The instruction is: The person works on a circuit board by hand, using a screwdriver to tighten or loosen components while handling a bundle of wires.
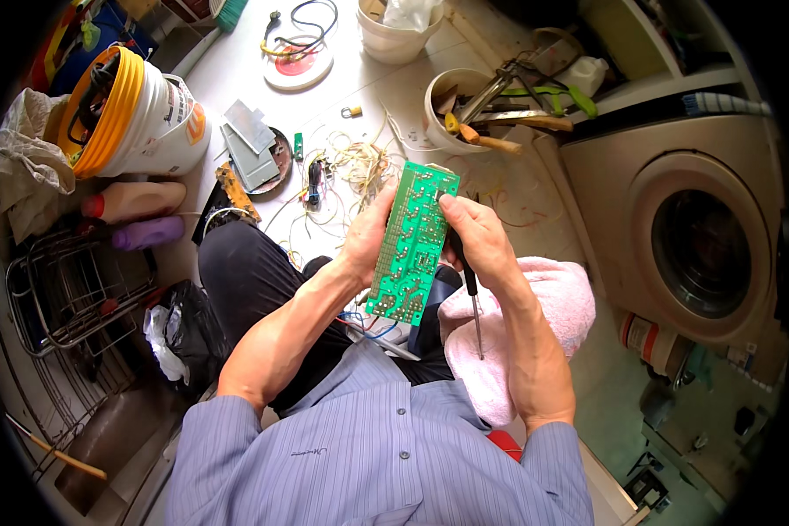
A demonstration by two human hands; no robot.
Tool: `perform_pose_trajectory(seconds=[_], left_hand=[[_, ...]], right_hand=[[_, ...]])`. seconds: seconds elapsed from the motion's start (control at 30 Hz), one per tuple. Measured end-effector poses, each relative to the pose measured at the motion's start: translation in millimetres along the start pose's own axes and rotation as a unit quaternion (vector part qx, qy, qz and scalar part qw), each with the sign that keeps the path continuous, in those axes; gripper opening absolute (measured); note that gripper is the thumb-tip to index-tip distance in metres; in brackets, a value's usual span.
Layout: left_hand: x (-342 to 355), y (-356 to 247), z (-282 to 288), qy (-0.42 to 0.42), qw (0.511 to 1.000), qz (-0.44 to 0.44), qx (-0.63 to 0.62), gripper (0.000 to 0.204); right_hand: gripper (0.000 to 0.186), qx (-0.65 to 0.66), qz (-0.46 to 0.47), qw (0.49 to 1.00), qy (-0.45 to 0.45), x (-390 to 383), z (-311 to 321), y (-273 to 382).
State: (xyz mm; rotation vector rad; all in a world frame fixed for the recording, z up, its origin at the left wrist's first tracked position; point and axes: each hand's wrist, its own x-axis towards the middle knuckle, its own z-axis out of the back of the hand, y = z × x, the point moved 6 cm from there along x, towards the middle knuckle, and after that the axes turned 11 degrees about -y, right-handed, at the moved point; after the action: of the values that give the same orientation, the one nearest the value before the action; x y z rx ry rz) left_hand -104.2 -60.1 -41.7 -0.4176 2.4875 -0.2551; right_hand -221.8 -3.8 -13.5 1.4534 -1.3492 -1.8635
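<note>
- The head view, from the left head-worn fisheye, looks steeply down on the green rectangular circuit board [412, 250], close above it.
- Its wide field takes in the blue striped shirt [342, 460] below the board and the metallic front-loading washing machine [675, 232] to its right.

I count two hands [373, 232] [482, 238], one large green circuit board [415, 245], one screwdriver [471, 285], one pink towel [548, 302]; one padlock [351, 112] near twelve o'clock; three buckets [171, 127] at ten, twelve and one; two bottles [145, 200] at nine.
</note>
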Motion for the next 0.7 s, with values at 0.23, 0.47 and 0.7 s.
perform_pose_trajectory(seconds=[0.23,0.47,0.7], left_hand=[[3.6,6.3,8.6,-0.022,0.999,-0.015,0.028,0.065],[1.4,4.1,6.4,-0.043,0.997,-0.025,0.054,0.061],[-3.7,2.8,1.3,-0.049,0.997,-0.021,0.056,0.06]], right_hand=[[0.041,-0.04,-0.006,0.999,-0.024,0.7,3.2,0.2],[0.042,-0.054,-0.015,0.997,-0.056,0.0,5.2,1.7],[0.045,-0.079,0.005,0.995,-0.053,0.5,5.2,6.1]])
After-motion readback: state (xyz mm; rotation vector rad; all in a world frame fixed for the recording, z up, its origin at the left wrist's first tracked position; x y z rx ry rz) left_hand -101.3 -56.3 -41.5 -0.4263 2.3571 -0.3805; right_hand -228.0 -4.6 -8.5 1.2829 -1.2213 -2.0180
